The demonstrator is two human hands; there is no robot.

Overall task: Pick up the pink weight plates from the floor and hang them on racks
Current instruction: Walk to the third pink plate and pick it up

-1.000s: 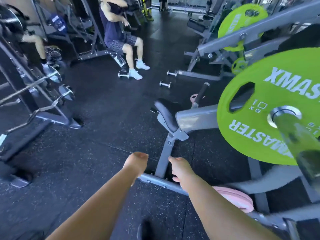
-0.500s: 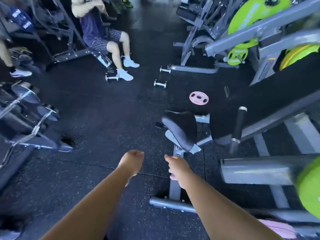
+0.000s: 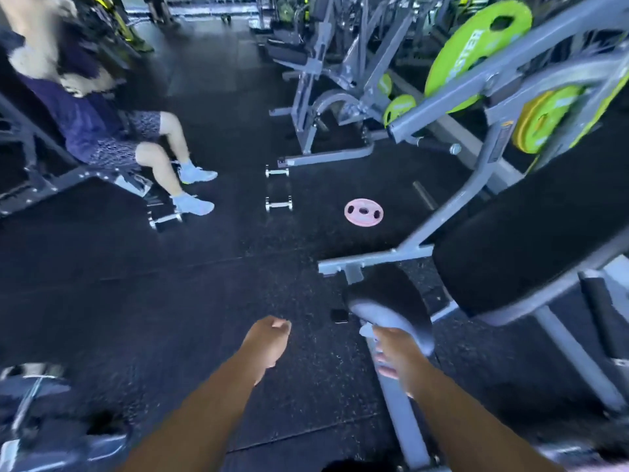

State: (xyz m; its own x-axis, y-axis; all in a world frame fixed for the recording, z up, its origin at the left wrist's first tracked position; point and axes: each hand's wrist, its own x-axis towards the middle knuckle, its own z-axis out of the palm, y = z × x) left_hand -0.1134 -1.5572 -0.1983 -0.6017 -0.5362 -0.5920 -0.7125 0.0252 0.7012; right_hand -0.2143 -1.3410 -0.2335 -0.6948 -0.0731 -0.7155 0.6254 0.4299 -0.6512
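Observation:
A small pink weight plate (image 3: 363, 212) lies flat on the black rubber floor, well ahead of me and slightly right. My left hand (image 3: 269, 342) hangs low in the middle of the view, fingers curled into a loose fist with nothing in it. My right hand (image 3: 394, 352) is beside it, over the front of a black padded seat (image 3: 388, 301), fingers curled down and holding nothing. Both hands are far short of the plate.
A grey machine frame with a large black pad (image 3: 531, 240) fills the right side. Green plates (image 3: 476, 52) hang on machines at the back right. Small dumbbells (image 3: 278, 203) lie on the floor. A seated person (image 3: 102, 131) is at the left.
The view has moved forward and left: the big green plate and the pink plate near my feet have left the frame, and the pink plate on the floor ahead looks closer.

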